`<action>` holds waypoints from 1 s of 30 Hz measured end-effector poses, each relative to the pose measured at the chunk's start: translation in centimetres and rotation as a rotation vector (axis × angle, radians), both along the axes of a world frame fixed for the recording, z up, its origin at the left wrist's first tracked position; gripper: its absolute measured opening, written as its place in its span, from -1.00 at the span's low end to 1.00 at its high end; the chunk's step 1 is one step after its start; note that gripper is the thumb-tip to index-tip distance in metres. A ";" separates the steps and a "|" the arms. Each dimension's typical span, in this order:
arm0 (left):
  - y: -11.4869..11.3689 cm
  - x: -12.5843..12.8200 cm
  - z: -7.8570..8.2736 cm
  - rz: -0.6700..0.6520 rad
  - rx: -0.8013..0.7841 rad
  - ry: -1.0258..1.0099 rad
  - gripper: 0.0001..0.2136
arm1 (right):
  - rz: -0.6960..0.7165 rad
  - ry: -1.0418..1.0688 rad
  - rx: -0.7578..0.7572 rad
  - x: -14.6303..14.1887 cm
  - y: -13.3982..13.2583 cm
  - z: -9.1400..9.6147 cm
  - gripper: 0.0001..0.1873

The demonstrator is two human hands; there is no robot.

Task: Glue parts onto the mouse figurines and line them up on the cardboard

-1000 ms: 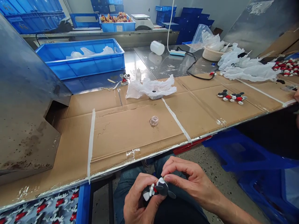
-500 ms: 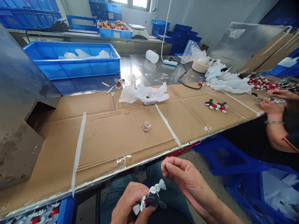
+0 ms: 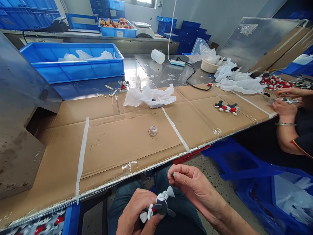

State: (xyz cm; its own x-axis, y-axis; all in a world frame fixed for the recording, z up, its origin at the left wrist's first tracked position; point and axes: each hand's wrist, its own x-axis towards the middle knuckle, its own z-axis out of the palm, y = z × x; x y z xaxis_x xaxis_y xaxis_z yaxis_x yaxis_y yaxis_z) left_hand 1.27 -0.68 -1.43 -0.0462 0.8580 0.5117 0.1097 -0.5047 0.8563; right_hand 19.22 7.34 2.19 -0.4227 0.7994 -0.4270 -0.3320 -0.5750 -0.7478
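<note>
My left hand (image 3: 137, 212) is closed around a small mouse figurine (image 3: 161, 204) with a dark head, round dark ears and white parts, held sideways over my lap. A white cone-shaped piece sticks out from its face. To the right, my right hand (image 3: 188, 182) pinches a tiny dark piece (image 3: 172, 174) between thumb and forefinger, just above and apart from the figurine. On the cardboard ahead sits a small clear pot (image 3: 153, 131). Behind it, a white plastic bag (image 3: 149, 97) spreads over a low dish, with small black bits on it.
A painted mouse figure (image 3: 123, 85) stands at the back beside a clear bottle (image 3: 138, 82). Several mouse figurines (image 3: 227, 107) lie on the right. A co-worker's hands (image 3: 286, 104) work at far right. A blue crate (image 3: 78, 70) and a metal housing (image 3: 22, 130) are left.
My view has shifted slightly. Both hands keep their grips, and the dark piece stays a little apart from the figurine.
</note>
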 end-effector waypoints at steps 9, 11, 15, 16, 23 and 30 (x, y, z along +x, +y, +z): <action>-0.1 0.9 0.8 0.082 -0.096 -0.127 -0.68 | -0.008 -0.087 0.033 -0.3 -0.2 0.4 -0.60; 0.0 1.1 0.8 0.096 -0.084 -0.128 -0.68 | 0.001 -0.137 0.076 -0.4 -0.5 0.5 -0.59; 0.0 0.7 0.9 0.052 -0.011 -0.005 -0.63 | 0.014 -0.268 0.290 -0.3 -1.0 0.9 -0.67; 0.0 0.4 0.9 0.049 0.013 0.041 -0.61 | 0.021 -0.301 0.357 -0.3 -1.1 0.9 -0.71; -0.1 0.4 0.9 0.148 0.155 0.212 -0.65 | 0.049 -0.357 0.550 -0.6 -1.4 1.0 -0.83; -0.4 0.8 0.8 0.139 0.077 0.103 -0.65 | 0.056 -0.399 0.576 -0.7 -0.8 1.3 -0.78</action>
